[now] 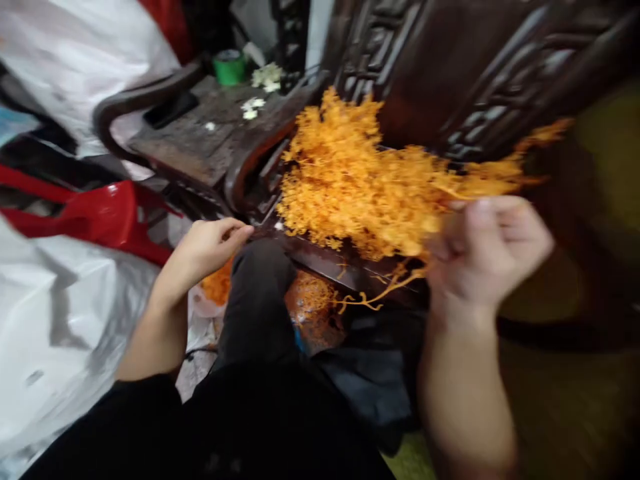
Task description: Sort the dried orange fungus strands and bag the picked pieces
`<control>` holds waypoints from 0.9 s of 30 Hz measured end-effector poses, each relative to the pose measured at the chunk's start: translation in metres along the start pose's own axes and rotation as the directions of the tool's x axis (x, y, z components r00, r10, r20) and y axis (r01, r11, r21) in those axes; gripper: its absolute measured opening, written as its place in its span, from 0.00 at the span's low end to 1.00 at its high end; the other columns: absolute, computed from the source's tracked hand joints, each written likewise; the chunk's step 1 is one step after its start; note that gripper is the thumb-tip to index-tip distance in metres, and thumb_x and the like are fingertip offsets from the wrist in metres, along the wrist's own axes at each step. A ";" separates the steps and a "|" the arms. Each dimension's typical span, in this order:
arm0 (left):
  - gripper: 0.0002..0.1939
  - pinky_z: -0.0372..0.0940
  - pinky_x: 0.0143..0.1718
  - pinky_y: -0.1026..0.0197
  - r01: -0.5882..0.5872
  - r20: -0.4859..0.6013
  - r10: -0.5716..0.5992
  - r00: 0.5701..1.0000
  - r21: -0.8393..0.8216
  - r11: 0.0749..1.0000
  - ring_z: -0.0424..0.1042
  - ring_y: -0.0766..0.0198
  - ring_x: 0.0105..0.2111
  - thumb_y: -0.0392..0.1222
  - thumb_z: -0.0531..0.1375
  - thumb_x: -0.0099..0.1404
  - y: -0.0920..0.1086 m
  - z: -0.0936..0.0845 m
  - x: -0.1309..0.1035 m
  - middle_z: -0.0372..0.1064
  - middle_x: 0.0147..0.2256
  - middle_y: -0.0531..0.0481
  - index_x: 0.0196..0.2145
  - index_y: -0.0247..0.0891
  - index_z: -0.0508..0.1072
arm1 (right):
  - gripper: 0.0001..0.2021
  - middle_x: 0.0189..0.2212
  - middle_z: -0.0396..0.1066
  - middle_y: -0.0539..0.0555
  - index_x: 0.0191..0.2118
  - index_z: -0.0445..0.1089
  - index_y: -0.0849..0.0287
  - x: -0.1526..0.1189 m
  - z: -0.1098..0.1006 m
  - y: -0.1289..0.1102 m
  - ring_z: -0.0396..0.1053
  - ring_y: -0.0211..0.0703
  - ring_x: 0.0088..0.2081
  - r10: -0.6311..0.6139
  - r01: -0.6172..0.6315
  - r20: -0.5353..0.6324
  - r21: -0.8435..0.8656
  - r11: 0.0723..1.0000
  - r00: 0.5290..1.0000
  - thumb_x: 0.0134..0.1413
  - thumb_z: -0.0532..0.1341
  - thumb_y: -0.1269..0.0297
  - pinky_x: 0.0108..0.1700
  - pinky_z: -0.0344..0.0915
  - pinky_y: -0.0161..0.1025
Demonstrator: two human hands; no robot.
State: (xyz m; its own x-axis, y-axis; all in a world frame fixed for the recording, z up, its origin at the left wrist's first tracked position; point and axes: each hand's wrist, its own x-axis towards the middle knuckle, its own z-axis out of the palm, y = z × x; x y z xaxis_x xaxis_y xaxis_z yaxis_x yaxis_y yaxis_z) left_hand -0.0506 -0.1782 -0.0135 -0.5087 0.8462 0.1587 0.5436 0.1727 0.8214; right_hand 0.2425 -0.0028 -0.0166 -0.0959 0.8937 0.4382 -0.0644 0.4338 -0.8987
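A large heap of orange, finely branched sprigs [350, 180], like artificial foliage or blossoms, lies on the dark carved wooden bench [325, 257]. My right hand [495, 247] is closed in a fist at the heap's right side, gripping an orange branched sprig [385, 290] whose forked end hangs below it. More orange strands stick out above that fist. Over by my knee, my left hand [215, 247] has thumb and fingers pressed together, left of the heap and apart from it. Whatever may be between those fingertips is too small to tell.
A dark wooden side table [200, 133] bears a roll of green tape [229, 67] and pale flower pieces [253, 107]. To the left are a red plastic stool [110, 213] and white plastic bags [65, 313]. Below the bench edge sits a bag with orange bits [315, 307].
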 end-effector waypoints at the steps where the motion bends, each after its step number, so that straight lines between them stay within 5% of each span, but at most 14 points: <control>1: 0.11 0.62 0.31 0.61 -0.109 0.085 0.104 0.991 0.050 0.993 0.72 0.57 0.29 0.51 0.67 0.63 0.023 0.010 0.005 0.70 0.24 0.49 0.35 0.41 0.78 | 0.16 0.21 0.48 0.44 0.32 0.62 0.52 0.001 0.001 -0.003 0.39 0.32 0.19 0.075 -0.072 -0.045 0.068 0.995 0.996 0.56 0.65 0.47 0.20 0.41 0.38; 5: 0.16 0.65 0.43 0.54 -0.531 0.346 0.458 0.818 0.151 0.834 0.75 0.49 0.39 0.56 0.67 0.63 0.111 0.060 0.013 0.75 0.33 0.44 0.41 0.42 0.80 | 0.20 0.19 0.41 0.41 0.31 0.61 0.52 0.007 0.001 -0.005 0.39 0.32 0.18 0.194 -0.197 0.033 0.167 0.966 0.980 0.56 0.64 0.41 0.18 0.46 0.35; 9: 0.28 0.58 0.58 0.40 -0.747 0.385 0.650 0.656 0.202 0.634 0.69 0.37 0.55 0.57 0.70 0.59 0.147 0.112 0.035 0.74 0.49 0.33 0.50 0.36 0.77 | 0.21 0.19 0.43 0.41 0.32 0.62 0.52 0.012 -0.005 -0.002 0.42 0.32 0.19 0.235 -0.250 0.087 0.287 0.925 0.968 0.56 0.64 0.40 0.19 0.50 0.33; 11: 0.35 0.53 0.63 0.36 -0.803 0.437 0.686 0.581 0.169 0.572 0.65 0.36 0.60 0.57 0.71 0.58 0.145 0.133 0.054 0.70 0.57 0.31 0.57 0.34 0.73 | 0.20 0.18 0.45 0.41 0.32 0.64 0.53 0.013 -0.006 -0.001 0.45 0.32 0.18 0.264 -0.281 0.097 0.367 0.887 0.960 0.55 0.66 0.42 0.20 0.52 0.33; 14: 0.47 0.58 0.65 0.42 -0.796 0.566 0.679 0.467 -0.064 0.601 0.66 0.42 0.63 0.59 0.70 0.58 0.130 0.157 0.081 0.65 0.64 0.32 0.67 0.34 0.60 | 0.18 0.19 0.49 0.41 0.33 0.65 0.54 0.015 -0.006 -0.002 0.50 0.31 0.18 0.326 -0.343 0.123 0.482 0.806 0.937 0.54 0.68 0.46 0.20 0.54 0.33; 17: 0.54 0.64 0.63 0.47 -0.734 0.582 0.688 0.433 -0.216 0.644 0.67 0.44 0.63 0.58 0.72 0.56 0.112 0.169 0.096 0.61 0.66 0.31 0.71 0.35 0.53 | 0.18 0.20 0.50 0.41 0.33 0.65 0.55 0.016 -0.004 -0.003 0.53 0.31 0.19 0.371 -0.404 0.177 0.551 0.730 0.912 0.54 0.69 0.48 0.21 0.54 0.32; 22: 0.41 0.67 0.58 0.50 -0.784 0.520 0.752 0.404 -0.226 0.578 0.72 0.49 0.57 0.54 0.71 0.61 0.098 0.170 0.104 0.70 0.59 0.35 0.65 0.37 0.63 | 0.18 0.20 0.51 0.41 0.34 0.66 0.56 0.017 -0.001 -0.001 0.53 0.30 0.20 0.437 -0.467 0.212 0.614 0.636 0.874 0.53 0.70 0.49 0.22 0.57 0.32; 27: 0.25 0.64 0.45 0.56 -0.892 0.423 0.863 0.278 -0.220 0.395 0.71 0.58 0.42 0.57 0.66 0.65 0.101 0.166 0.110 0.74 0.42 0.44 0.51 0.38 0.71 | 0.17 0.20 0.51 0.41 0.34 0.68 0.56 0.016 0.001 -0.001 0.52 0.31 0.20 0.480 -0.475 0.189 0.655 0.589 0.856 0.53 0.71 0.51 0.20 0.54 0.31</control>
State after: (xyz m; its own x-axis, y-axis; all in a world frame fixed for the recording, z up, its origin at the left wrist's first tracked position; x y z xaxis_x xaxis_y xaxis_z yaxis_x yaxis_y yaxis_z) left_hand 0.0590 0.0162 -0.0045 0.6100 0.5970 0.5210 0.5217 -0.7975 0.3031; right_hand 0.2400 0.0112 -0.0091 -0.3007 0.9522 -0.0535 -0.6425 -0.2437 -0.7265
